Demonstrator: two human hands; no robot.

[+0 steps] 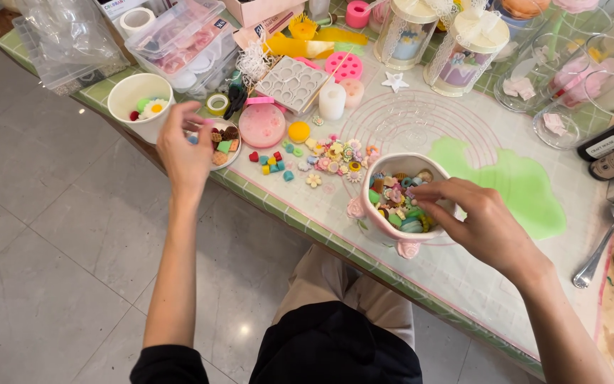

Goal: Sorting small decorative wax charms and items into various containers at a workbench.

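While fingers pinch, right hand (488, 224) touches charm-filled cup (392, 231).

I see open mat (421, 121) beyond the cup (392, 227), loose charms (335, 156) crowding its left, jars (463, 50) walling the worktop's (264, 195) far edge.

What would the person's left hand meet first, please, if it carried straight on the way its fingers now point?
Most likely the small round dish of coloured pieces: the left hand is just over its near rim, fingers pointing away from the body. Height above it is unclear.
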